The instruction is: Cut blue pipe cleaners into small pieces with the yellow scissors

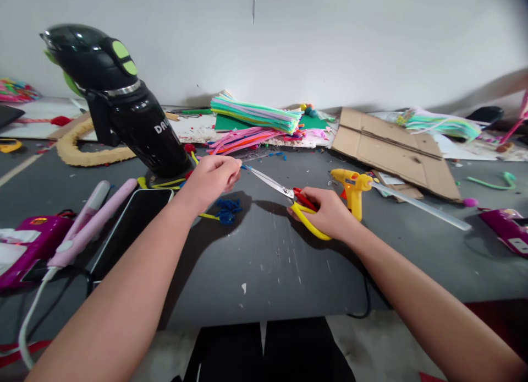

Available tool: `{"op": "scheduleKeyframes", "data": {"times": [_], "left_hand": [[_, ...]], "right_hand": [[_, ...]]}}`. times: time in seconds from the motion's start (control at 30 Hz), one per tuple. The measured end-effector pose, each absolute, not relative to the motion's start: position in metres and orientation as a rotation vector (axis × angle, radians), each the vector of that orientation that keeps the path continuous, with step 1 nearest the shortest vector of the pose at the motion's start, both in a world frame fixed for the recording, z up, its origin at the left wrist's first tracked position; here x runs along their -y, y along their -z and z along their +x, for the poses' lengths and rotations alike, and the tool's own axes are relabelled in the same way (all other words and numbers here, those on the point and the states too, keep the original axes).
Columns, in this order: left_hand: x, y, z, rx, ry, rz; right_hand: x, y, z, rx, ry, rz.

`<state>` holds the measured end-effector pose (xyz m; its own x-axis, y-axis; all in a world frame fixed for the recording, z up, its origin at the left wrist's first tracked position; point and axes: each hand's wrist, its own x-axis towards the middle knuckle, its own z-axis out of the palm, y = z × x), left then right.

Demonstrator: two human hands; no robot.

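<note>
My right hand (324, 211) is wrapped round the red and yellow handles of the scissors (272, 184). Their blades point left, with the tips close to the fingers of my left hand (216, 178). Those fingers are pinched together on a small blue piece (245, 167) that shows at the blade tips. Below my left hand, a small pile of blue pieces (228, 208) lies on the grey table (256, 261), with a yellow-green stem beside it. A yellow glue gun (352, 189) with a clear stick stands just beyond my right hand.
A large black bottle (136, 118) stands at the back left, near a phone (132, 228) and a pink straightener (94, 222). Bundles of coloured pipe cleaners (256, 113) lie along the wall. Cardboard (396, 151) lies at the back right.
</note>
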<state>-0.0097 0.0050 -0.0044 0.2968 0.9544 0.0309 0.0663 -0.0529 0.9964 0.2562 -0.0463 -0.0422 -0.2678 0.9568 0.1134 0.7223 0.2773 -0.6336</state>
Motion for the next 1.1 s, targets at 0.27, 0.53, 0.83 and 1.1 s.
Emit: {"op": "scheduleKeyframes", "data": {"times": [0.27, 0.53, 0.83, 1.1], "left_hand": [[-0.0048, 0.0063, -0.0082, -1.034, -0.962, 1.410], [-0.0062, 0.0075, -0.0083, -1.009, -0.955, 1.407], [-0.0059, 0.0068, -0.0080, -0.994, -0.941, 1.380], [-0.0041, 0.0034, -0.0082, -1.001, -0.944, 1.339]], "right_hand": [[0.0471, 0.0398, 0.2542, 2.100, -0.603, -1.511], [0.0459, 0.0362, 0.2534, 2.115, -0.619, -1.545], [0.0452, 0.0362, 0.2538, 2.121, -0.617, -1.585], [0.0447, 0.0408, 0.2556, 2.074, -0.603, -1.592]]}}
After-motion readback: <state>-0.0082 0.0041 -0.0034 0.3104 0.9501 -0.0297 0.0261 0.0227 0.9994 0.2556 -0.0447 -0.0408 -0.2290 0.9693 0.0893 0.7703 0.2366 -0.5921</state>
